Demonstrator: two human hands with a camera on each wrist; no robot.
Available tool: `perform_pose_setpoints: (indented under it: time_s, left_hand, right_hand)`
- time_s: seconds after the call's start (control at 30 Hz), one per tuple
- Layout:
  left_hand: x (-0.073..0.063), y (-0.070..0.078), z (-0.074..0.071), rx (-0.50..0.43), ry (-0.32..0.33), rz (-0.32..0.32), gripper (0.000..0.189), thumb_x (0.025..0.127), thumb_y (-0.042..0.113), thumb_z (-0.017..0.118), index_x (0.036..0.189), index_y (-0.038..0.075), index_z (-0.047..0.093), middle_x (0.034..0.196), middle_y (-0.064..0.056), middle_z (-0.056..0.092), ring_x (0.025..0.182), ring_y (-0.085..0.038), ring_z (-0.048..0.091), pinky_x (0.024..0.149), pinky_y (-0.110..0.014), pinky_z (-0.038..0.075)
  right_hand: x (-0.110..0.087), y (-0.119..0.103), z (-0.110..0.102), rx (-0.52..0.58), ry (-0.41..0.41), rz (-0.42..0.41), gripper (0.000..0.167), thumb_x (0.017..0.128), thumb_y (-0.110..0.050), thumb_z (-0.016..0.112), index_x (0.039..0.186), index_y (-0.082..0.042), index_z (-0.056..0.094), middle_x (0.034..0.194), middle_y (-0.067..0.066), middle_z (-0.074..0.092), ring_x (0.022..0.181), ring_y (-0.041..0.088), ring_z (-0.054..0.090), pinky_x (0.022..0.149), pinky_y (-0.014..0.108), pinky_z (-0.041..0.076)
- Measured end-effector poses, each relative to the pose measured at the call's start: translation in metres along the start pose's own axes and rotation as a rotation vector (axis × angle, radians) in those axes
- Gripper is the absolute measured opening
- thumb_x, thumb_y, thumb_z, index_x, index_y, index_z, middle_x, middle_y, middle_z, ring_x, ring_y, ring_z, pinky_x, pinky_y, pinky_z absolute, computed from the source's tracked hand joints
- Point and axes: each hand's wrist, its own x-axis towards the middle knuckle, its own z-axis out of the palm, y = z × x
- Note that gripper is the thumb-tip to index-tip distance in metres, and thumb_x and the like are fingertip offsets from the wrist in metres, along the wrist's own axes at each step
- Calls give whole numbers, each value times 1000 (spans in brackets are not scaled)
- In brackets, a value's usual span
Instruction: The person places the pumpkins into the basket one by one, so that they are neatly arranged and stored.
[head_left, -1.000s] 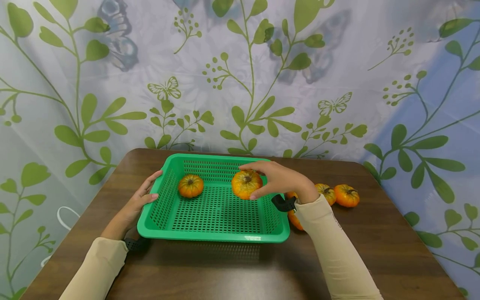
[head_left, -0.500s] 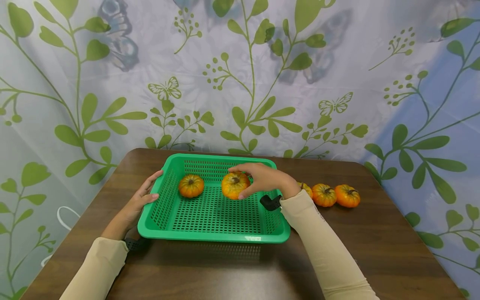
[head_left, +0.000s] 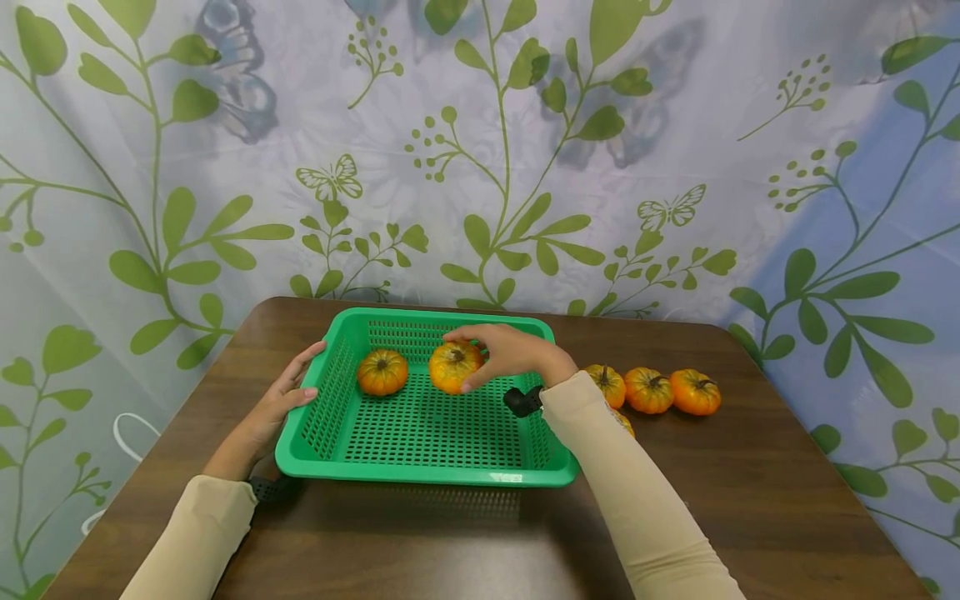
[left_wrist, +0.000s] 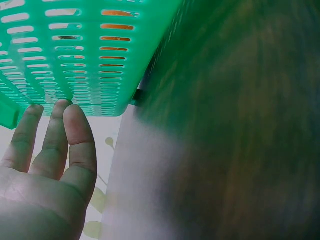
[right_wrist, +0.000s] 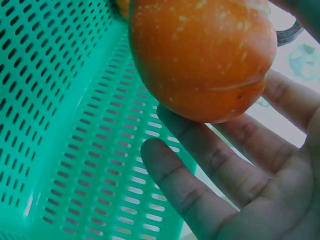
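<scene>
A small orange pumpkin is held between the thumb and fingers of my right hand, over the middle of a green plastic basket. In the right wrist view the pumpkin hangs above the slotted floor, its smooth underside towards the camera. Another pumpkin sits inside the basket near its left wall. My left hand rests against the outside of the basket's left wall. Its fingers look fairly straight in the left wrist view, their tips at the perforated wall.
Right of the basket a row of pumpkins lies on the brown wooden table: a near one, a middle one and an end one. Another is partly hidden by my right sleeve. A leaf-patterned cloth hangs behind.
My right hand has carried the pumpkin leftwards across the basket, towards the pumpkin inside. More of the row on the right now shows. The left hand and basket have stayed put.
</scene>
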Motion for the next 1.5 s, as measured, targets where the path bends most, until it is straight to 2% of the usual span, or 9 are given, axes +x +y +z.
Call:
perform_pose_setpoints:
  time_s: [0.2, 0.33, 0.53, 0.8, 0.97, 1.23, 1.5]
  left_hand:
    - [0, -2, -2, -9, -12, 3, 68, 109, 6, 41, 172, 30, 28, 161, 20, 38, 127, -4, 57, 96, -22, 53]
    - [0, -2, -2, 34, -8, 20, 69, 109, 6, 42, 172, 31, 29, 162, 23, 34, 131, -2, 53, 98, -20, 48]
    - [0, -1, -2, 39, -9, 37, 69, 108, 4, 41, 171, 31, 30, 162, 23, 36, 131, -2, 53, 99, -20, 47]
    - [1, -3, -3, 43, -10, 38, 70, 108, 5, 41, 172, 30, 29, 162, 25, 35, 131, -1, 52, 98, -20, 47]
    - [2, -2, -4, 73, 5, 11, 69, 109, 7, 42, 172, 32, 29, 163, 24, 29, 135, -1, 48, 99, -20, 44]
    - [1, -3, -6, -92, -46, 5, 67, 111, 7, 42, 171, 32, 28, 160, 16, 43, 123, -7, 62, 93, -25, 58]
    - [2, -3, -5, -66, -36, 6, 67, 111, 7, 41, 171, 32, 28, 160, 17, 43, 125, -6, 60, 94, -24, 56]
  right_hand:
    - [9, 2, 2, -2, -19, 37, 84, 93, -28, 89, 164, -11, 48, 165, 14, 46, 143, 35, 52, 116, 47, 46]
    - [17, 3, 2, 12, -35, 53, 83, 93, -26, 89, 164, -13, 48, 165, 17, 45, 145, 34, 50, 116, 47, 46]
    - [31, 5, 1, 57, -75, 60, 83, 94, -23, 88, 165, -10, 46, 167, 19, 41, 150, 38, 45, 119, 48, 44]
    - [45, 10, 3, 99, -114, 71, 81, 95, -19, 86, 165, -9, 46, 170, 15, 38, 155, 35, 38, 119, 48, 44]
    - [51, 15, 5, 122, -123, 79, 82, 94, -17, 86, 165, -10, 45, 170, 17, 37, 156, 35, 36, 120, 50, 42]
    - [56, 21, 15, 188, -79, 101, 82, 94, -16, 87, 164, -9, 45, 168, 18, 39, 155, 34, 37, 121, 49, 41]
    - [59, 28, 27, 227, -65, 92, 80, 93, -11, 86, 162, -4, 46, 163, 19, 44, 148, 36, 46, 116, 43, 47]
